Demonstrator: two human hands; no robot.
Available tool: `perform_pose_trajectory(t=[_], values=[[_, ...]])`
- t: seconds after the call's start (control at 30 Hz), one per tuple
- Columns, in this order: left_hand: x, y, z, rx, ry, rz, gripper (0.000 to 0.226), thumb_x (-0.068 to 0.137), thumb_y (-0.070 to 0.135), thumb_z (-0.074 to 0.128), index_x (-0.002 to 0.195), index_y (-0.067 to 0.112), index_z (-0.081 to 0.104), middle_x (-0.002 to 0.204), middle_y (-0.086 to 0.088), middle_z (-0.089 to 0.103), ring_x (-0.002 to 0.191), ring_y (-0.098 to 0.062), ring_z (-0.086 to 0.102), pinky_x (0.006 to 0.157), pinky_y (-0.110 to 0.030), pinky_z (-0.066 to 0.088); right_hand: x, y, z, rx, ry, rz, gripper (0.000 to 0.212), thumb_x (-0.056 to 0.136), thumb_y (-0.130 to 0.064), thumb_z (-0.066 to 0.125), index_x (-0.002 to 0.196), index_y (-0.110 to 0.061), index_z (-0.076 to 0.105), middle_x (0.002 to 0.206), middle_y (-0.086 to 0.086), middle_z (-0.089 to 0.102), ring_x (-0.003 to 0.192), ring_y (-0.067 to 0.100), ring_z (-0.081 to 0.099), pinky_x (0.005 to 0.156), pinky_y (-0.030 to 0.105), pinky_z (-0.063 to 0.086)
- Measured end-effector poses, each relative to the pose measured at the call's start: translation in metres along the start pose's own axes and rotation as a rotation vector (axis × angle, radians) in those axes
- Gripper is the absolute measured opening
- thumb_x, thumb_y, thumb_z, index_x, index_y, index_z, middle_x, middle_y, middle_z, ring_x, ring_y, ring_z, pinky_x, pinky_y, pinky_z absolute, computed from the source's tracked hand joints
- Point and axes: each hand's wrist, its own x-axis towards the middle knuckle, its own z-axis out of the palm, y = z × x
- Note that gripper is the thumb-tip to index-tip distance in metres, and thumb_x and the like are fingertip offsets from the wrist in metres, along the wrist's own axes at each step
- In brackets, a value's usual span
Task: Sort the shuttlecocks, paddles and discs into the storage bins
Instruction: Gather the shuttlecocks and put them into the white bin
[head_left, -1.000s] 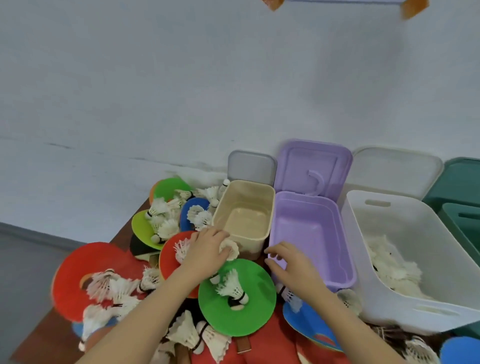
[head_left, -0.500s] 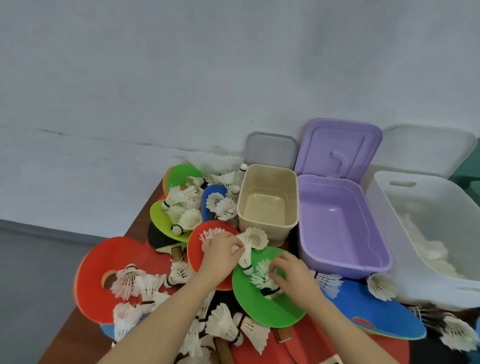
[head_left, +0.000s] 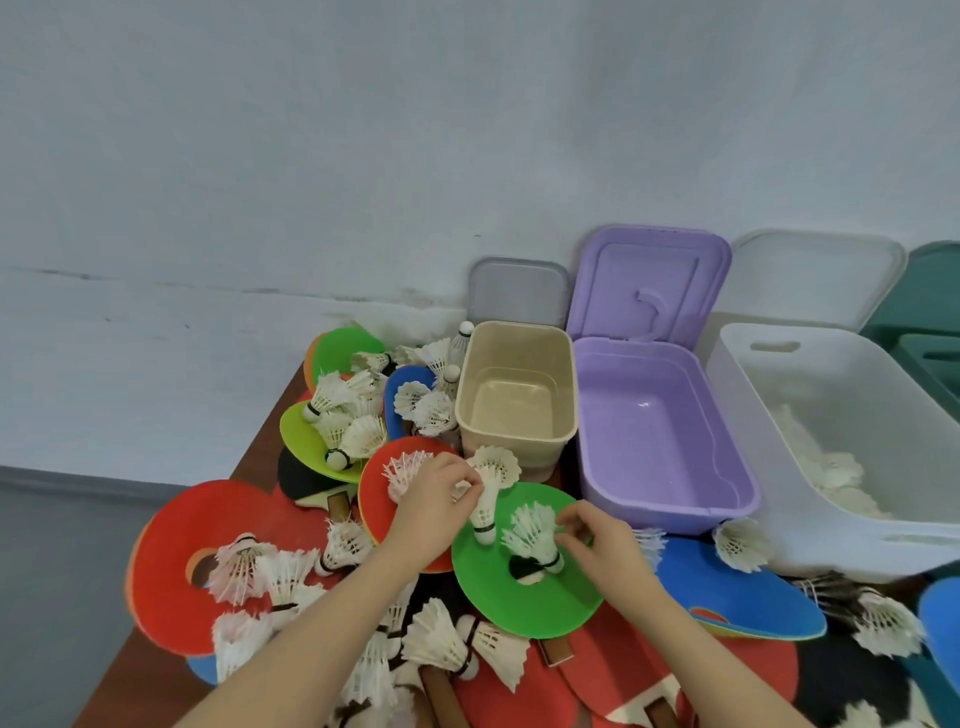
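both hands pinched shuttlecocks off the green disc (head_left: 524, 597) beside the beige bin (head_left: 519, 395), apparently to bin them: the left hand (head_left: 431, 512) one (head_left: 491, 486), the right hand (head_left: 597, 545) another (head_left: 532, 535).

Light: soft, even and cool, bright enough to read every colour; its source lies out of view.
Shadows: faint and short, pooled under the green disc (head_left: 524, 592) and the feathers beside it.
Glare: a small highlight on the floor of the purple bin (head_left: 655, 431).
Distortion: wide-angle bending curves the wall's (head_left: 363, 156) seam and stretches the white bin (head_left: 852, 364) at the right edge.
Focus: slightly soft overall, fuzzier at the lower corners.
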Motion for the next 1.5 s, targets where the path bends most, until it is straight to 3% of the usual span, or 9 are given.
perform_pose_trajectory(t=[0.17, 0.23, 0.37, 0.53, 0.73, 0.93, 1.1, 1.3, 1.5], values=[[0.002, 0.012, 0.002, 0.048, 0.064, 0.008, 0.007, 0.089, 0.018, 0.06, 0.085, 0.017, 0.066, 0.095, 0.007, 0.056, 0.095, -0.008, 0.047, 0.079, -0.019, 0.029, 0.002, 0.008, -0.008, -0.006, -0.029, -0.071, 0.013, 0.086, -0.016, 0.065, 0.096, -0.023, 0.061, 0.092, -0.01, 0.059, 0.085, 0.0, 0.054, 0.073, 0.01, 0.038], [0.002, 0.016, 0.006, 0.084, 0.081, -0.024, 0.007, 0.089, 0.019, 0.059, 0.085, 0.017, 0.065, 0.095, 0.007, 0.054, 0.095, -0.009, 0.046, 0.079, -0.02, 0.03, 0.005, 0.012, -0.008, 0.013, -0.074, -0.108, 0.033, 0.086, -0.022, 0.065, 0.118, -0.023, 0.056, 0.108, -0.011, 0.052, 0.1, -0.003, 0.049, 0.084, 0.009, 0.036], [-0.005, 0.012, 0.013, 0.12, 0.095, -0.131, 0.009, 0.091, 0.019, 0.055, 0.083, 0.019, 0.059, 0.093, 0.005, 0.051, 0.094, -0.013, 0.048, 0.078, -0.027, 0.038, 0.015, 0.01, 0.0, -0.097, -0.265, -0.16, 0.057, 0.085, -0.035, 0.063, 0.137, -0.037, 0.038, 0.136, -0.01, 0.038, 0.123, 0.006, 0.039, 0.103, 0.027, 0.036], [-0.014, 0.006, 0.015, 0.108, 0.092, -0.222, 0.008, 0.094, 0.019, 0.05, 0.088, 0.017, 0.055, 0.098, 0.003, 0.05, 0.088, -0.012, 0.05, 0.077, -0.031, 0.045, 0.026, 0.002, 0.017, -0.207, -0.34, -0.177, 0.054, 0.085, -0.035, 0.063, 0.134, -0.032, 0.041, 0.141, -0.012, 0.038, 0.121, 0.011, 0.046, 0.098, 0.029, 0.041], [-0.014, 0.002, 0.006, 0.085, 0.159, -0.147, 0.008, 0.094, 0.019, 0.051, 0.086, 0.021, 0.053, 0.092, 0.008, 0.05, 0.089, -0.011, 0.049, 0.075, -0.027, 0.043, 0.022, -0.003, 0.027, -0.103, -0.15, -0.218, 0.024, 0.087, -0.031, 0.061, 0.11, -0.027, 0.055, 0.106, -0.014, 0.054, 0.088, 0.003, 0.054, 0.076, 0.025, 0.046], [0.013, 0.027, -0.011, 0.016, 0.283, -0.003, 0.007, 0.094, 0.017, 0.052, 0.089, 0.017, 0.056, 0.094, 0.005, 0.053, 0.09, -0.011, 0.047, 0.077, -0.021, 0.04, 0.023, -0.011, -0.006, 0.08, 0.017, -0.254, 0.026, 0.084, -0.028, 0.067, 0.108, -0.025, 0.056, 0.104, -0.015, 0.057, 0.093, -0.001, 0.054, 0.08, 0.018, 0.045], [0.051, 0.08, -0.007, -0.1, 0.298, 0.119, 0.005, 0.093, 0.014, 0.053, 0.09, 0.015, 0.057, 0.093, 0.005, 0.053, 0.093, -0.01, 0.048, 0.084, -0.021, 0.04, 0.024, -0.014, -0.066, 0.185, 0.178, -0.219, 0.033, 0.082, -0.023, 0.07, 0.1, -0.042, 0.051, 0.104, -0.018, 0.058, 0.094, 0.0, 0.054, 0.077, 0.012, 0.044], [0.093, 0.159, 0.039, -0.217, 0.289, 0.259, 0.005, 0.091, 0.009, 0.056, 0.089, 0.01, 0.06, 0.087, 0.004, 0.056, 0.083, -0.007, 0.051, 0.076, -0.01, 0.038, 0.014, 0.01, -0.153, 0.22, 0.366, -0.121, 0.03, 0.081, -0.011, 0.071, 0.104, -0.024, 0.057, 0.1, -0.006, 0.059, 0.09, 0.006, 0.056, 0.065, 0.003, 0.041], [0.122, 0.233, 0.123, -0.321, 0.18, 0.319, 0.008, 0.092, 0.005, 0.054, 0.086, 0.01, 0.056, 0.09, 0.002, 0.053, 0.089, -0.017, 0.053, 0.082, -0.026, 0.043, -0.005, 0.074, -0.238, 0.065, 0.586, -0.009, 0.03, 0.082, -0.017, 0.07, 0.106, -0.027, 0.055, 0.095, -0.005, 0.059, 0.085, 0.004, 0.056, 0.068, 0.018, 0.042]])
